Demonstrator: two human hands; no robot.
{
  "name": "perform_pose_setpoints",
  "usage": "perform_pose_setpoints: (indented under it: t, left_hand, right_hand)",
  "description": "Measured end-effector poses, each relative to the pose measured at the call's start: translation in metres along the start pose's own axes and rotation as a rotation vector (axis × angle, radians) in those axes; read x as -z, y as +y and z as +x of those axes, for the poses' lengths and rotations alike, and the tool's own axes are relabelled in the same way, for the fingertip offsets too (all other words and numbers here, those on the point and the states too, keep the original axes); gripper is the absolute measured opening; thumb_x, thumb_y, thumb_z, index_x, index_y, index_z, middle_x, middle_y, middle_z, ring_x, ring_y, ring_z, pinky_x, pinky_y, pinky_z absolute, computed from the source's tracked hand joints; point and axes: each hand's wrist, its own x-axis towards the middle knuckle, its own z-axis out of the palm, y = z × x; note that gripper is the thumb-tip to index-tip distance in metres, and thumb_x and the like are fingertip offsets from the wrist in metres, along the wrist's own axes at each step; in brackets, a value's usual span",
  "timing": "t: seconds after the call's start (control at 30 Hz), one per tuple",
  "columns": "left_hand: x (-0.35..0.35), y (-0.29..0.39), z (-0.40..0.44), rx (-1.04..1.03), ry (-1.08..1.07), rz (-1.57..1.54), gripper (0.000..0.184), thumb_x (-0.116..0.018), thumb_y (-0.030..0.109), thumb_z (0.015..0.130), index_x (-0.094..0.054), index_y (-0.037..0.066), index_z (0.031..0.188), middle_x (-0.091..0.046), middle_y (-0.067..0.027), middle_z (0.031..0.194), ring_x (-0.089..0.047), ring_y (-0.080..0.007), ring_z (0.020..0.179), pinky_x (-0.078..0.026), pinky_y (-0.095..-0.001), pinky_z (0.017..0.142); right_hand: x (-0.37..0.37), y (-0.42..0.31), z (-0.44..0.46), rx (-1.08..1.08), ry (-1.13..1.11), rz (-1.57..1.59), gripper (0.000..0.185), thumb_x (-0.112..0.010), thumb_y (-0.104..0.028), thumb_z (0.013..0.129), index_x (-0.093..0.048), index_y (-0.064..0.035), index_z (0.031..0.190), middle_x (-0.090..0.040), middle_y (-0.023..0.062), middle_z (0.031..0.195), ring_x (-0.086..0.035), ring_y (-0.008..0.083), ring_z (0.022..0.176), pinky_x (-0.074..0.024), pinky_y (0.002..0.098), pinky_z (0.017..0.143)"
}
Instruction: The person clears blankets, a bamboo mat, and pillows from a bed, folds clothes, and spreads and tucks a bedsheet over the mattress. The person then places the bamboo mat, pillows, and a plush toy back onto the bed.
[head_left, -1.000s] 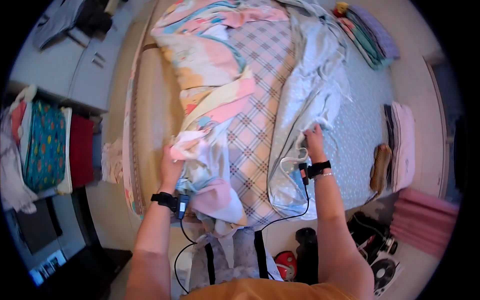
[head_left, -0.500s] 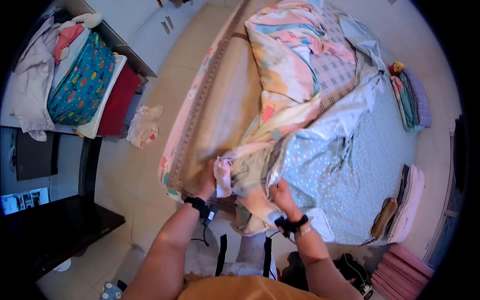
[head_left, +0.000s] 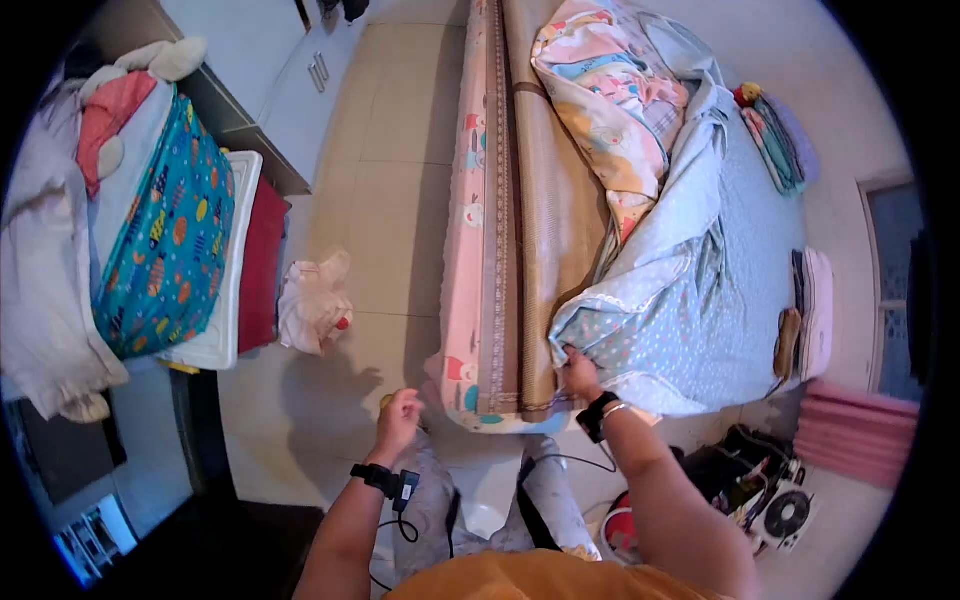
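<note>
The right hand [head_left: 580,375] is grasping the edge of the spotted blue sheet [head_left: 640,325], its fingers closing on the corner nearest the person. The left hand [head_left: 400,412] is hovering over the floor just off the bed's end, its fingers loosely curled and released, well apart from the sheet. A black strap [head_left: 592,418] is circling the right wrist, with a bracelet sitting just beside it, and another dark band [head_left: 374,478] is wrapping the left.

The sheet is covering the right part of the bed, rising in folds toward the far end and partly overlapping the brown woven mat [head_left: 565,200]. Farther up, the pink-and-cream patterned blanket [head_left: 610,110] is lying bunched against the sheet. The mattress [head_left: 462,300] is showing its pink printed side on the left.

Beyond that, a stack of folded cloths [head_left: 785,150] is resting at the far right, and a pale pink pillow [head_left: 817,315] is standing nearer along the same edge. Across the floor, a crumpled pale garment [head_left: 315,305] is lying near a white tray [head_left: 240,250] that is holding a teal printed cloth [head_left: 170,235].
</note>
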Motion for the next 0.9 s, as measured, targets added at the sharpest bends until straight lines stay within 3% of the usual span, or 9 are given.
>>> perform_pose_setpoints:
  t: [0.27, 0.4, 0.47, 0.6, 0.63, 0.73, 0.8, 0.83, 0.9]
  left_hand:
    - [0.069, 0.007, 0.07, 0.016, -0.008, 0.087, 0.021, -0.057, 0.006, 0.078, -0.057, 0.002, 0.099, -0.065, -0.0104, 0.076, -0.063, -0.0191, 0.072, -0.049, -0.0294, 0.065]
    - [0.095, 0.033, 0.123, -0.031, -0.128, 0.086, 0.02, -0.054, 0.006, 0.078, -0.057, 0.001, 0.097, -0.066, -0.0115, 0.079, -0.064, -0.0195, 0.074, -0.048, -0.0294, 0.067]
    - [0.105, 0.065, 0.149, 0.014, -0.172, 0.11, 0.02, -0.054, 0.007, 0.078, -0.057, 0.0, 0.097, -0.066, -0.0122, 0.081, -0.064, -0.0204, 0.075, -0.049, -0.0293, 0.069]
    - [0.111, 0.085, 0.25, 0.001, -0.175, 0.23, 0.022, -0.053, 0.011, 0.077, -0.057, -0.001, 0.095, -0.065, -0.0129, 0.082, -0.063, -0.0192, 0.078, -0.049, -0.0299, 0.072]
    - [0.107, 0.096, 0.286, -0.014, -0.185, 0.244, 0.022, -0.053, 0.011, 0.077, -0.057, -0.001, 0.095, -0.065, -0.0129, 0.082, -0.063, -0.0192, 0.078, -0.049, -0.0299, 0.072]
    - [0.092, 0.153, 0.383, -0.02, -0.261, 0.23, 0.022, -0.053, 0.011, 0.078, -0.057, -0.001, 0.096, -0.064, -0.0124, 0.082, -0.062, -0.02, 0.078, -0.048, -0.0303, 0.071]
    - [0.074, 0.229, 0.429, -0.099, -0.293, 0.366, 0.022, -0.054, 0.013, 0.079, -0.058, -0.001, 0.096, -0.063, -0.0122, 0.082, -0.061, -0.0204, 0.076, -0.048, -0.0301, 0.069]
    - [0.06, 0.221, 0.466, -0.152, -0.284, 0.325, 0.023, -0.056, 0.015, 0.08, -0.057, 0.0, 0.097, -0.063, -0.0122, 0.081, -0.06, -0.0197, 0.074, -0.047, -0.0303, 0.068]
    - [0.032, 0.238, 0.524, -0.226, -0.287, 0.24, 0.027, -0.059, 0.018, 0.081, -0.055, 0.0, 0.101, -0.062, -0.012, 0.082, -0.059, -0.0187, 0.072, -0.047, -0.0314, 0.066]
  right_hand:
    - [0.005, -0.024, 0.003, -0.184, -0.102, -0.104, 0.046, -0.051, -0.027, 0.074, -0.049, -0.0159, 0.118, -0.06, 0.0182, 0.107, -0.054, 0.035, 0.104, -0.029, 0.0518, 0.095]
    - [0.022, -0.037, -0.03, -0.174, -0.057, -0.027, 0.036, -0.052, -0.024, 0.076, -0.051, -0.0089, 0.109, -0.061, 0.0173, 0.099, -0.058, 0.0347, 0.094, -0.0427, 0.048, 0.081]
    - [0.007, -0.036, -0.059, -0.146, 0.017, -0.265, 0.029, -0.047, -0.018, 0.078, -0.051, -0.0036, 0.103, -0.061, 0.0225, 0.096, -0.06, 0.0365, 0.088, -0.047, 0.047, 0.074]
    - [0.053, -0.075, -0.062, -0.036, -0.318, -0.299, 0.02, -0.052, -0.021, 0.076, -0.059, -0.0033, 0.081, -0.063, 0.0213, 0.079, -0.062, 0.0371, 0.075, -0.0492, 0.0452, 0.069]
    - [0.059, -0.08, -0.038, -0.069, -0.079, -0.214, 0.018, -0.052, -0.02, 0.076, -0.059, -0.0048, 0.069, -0.062, 0.0201, 0.077, -0.061, 0.0363, 0.073, -0.049, 0.0444, 0.065]
    - [0.171, -0.123, 0.06, 0.027, 0.415, 0.169, 0.006, -0.051, -0.009, 0.075, -0.052, -0.0032, 0.076, -0.056, 0.0207, 0.079, -0.054, 0.0392, 0.075, -0.0445, 0.0432, 0.065]
    - [0.238, -0.112, 0.147, 0.151, 0.86, 0.191, 0.031, -0.056, -0.003, 0.07, -0.053, -0.0017, 0.101, -0.053, 0.0212, 0.096, -0.05, 0.0388, 0.092, -0.0418, 0.0423, 0.079]
    - [0.261, -0.092, 0.193, 0.04, 0.929, 0.135, 0.046, -0.059, -0.003, 0.07, -0.047, -0.0002, 0.115, -0.051, 0.0219, 0.103, -0.048, 0.0393, 0.098, -0.0402, 0.0424, 0.085]
    - [0.318, -0.055, 0.275, -0.035, 0.925, 0.11, 0.064, -0.07, -0.015, 0.064, -0.04, 0.0002, 0.119, -0.048, 0.0222, 0.112, -0.045, 0.039, 0.106, -0.0375, 0.0418, 0.092]
